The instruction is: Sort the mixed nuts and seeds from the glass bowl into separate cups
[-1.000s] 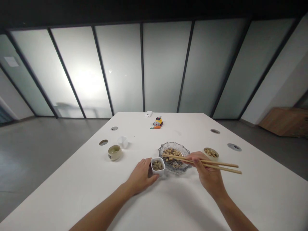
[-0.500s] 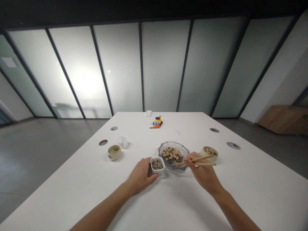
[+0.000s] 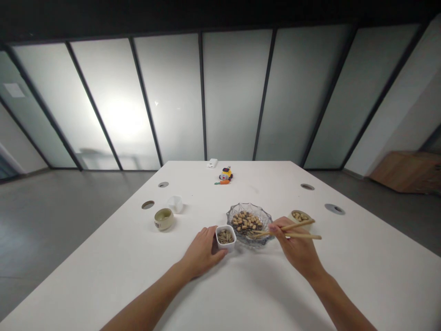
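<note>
A clear, scalloped glass bowl (image 3: pixel 267 219) sits right of centre in the lower frame, holding a loose mix of pale tan nuts (image 3: pixel 246 219) and small dark pieces. Sorting it by chopstick seems the step in hand: the right hand (image 3: pixel 296 249) is closed around two light wooden chopsticks (image 3: pixel 300 236), tips at the bowl's near side; whether they grip anything cannot be told. The next move probably calls for a light, steady pinch. Just left, the left hand (image 3: pixel 203 251) curls against a square white cup (image 3: pixel 227 247) of greyish striped seeds (image 3: pixel 225 236).
</note>
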